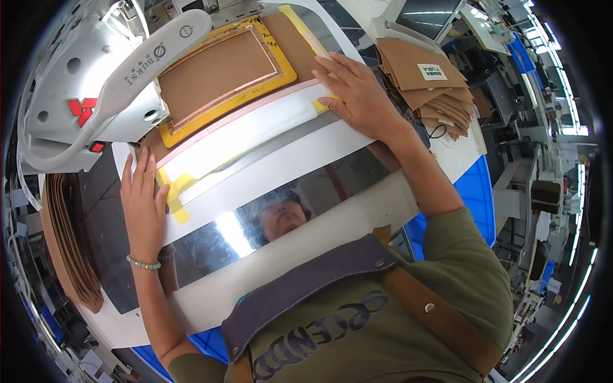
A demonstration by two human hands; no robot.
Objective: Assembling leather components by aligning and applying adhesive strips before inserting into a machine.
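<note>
My left hand (142, 207) lies flat, fingers stretched out, at the left edge of a brown sheet (308, 56), beside strips of yellow tape (182, 185). Across at the right edge, my right hand (361, 96) rests with its fingers apart, touching the sheet near another yellow tape strip (300, 29). Neither hand grips anything. Between and beyond them, a yellow rectangular frame (281, 57) with a copper-coloured inner border lies on the sheet. Nearer to me runs a shiny white strip (255, 134) with a pink band (220, 126) along its far side.
A white machine (76, 70) with a grey lamp arm (150, 60) overhangs the left. Brown panels are stacked at the right (415, 64) and the left (70, 236). A mirror-like metal plate (204, 255) spans the near side. A blue bin (476, 195) stands below the right edge.
</note>
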